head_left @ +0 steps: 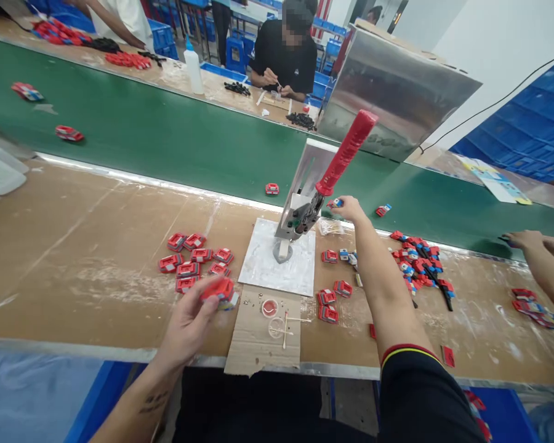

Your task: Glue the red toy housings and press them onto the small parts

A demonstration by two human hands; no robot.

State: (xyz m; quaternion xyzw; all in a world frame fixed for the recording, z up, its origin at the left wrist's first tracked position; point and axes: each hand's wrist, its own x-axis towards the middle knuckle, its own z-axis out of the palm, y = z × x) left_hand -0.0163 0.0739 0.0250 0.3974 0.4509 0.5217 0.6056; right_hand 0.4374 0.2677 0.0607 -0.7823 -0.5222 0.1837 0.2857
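My left hand [191,320] is closed round a small red plastic part [219,289], held just above the bench in front of a cluster of similar red parts [194,258]. My right hand [348,208] reaches far forward to the edge of the green conveyor belt [175,138] and pinches a small red-and-blue assembled piece [335,203]. Between the hands stands a small hand press with a red lever handle [348,151] on a white base plate [279,258].
A cardboard sheet [263,335] with a red cap and cotton swabs lies at the bench's near edge. More red-and-blue parts [418,258] lie to the right. Another person's hand [529,241] rests at the far right. A worker [286,55] sits across the belt. A metal box [392,92] stands behind.
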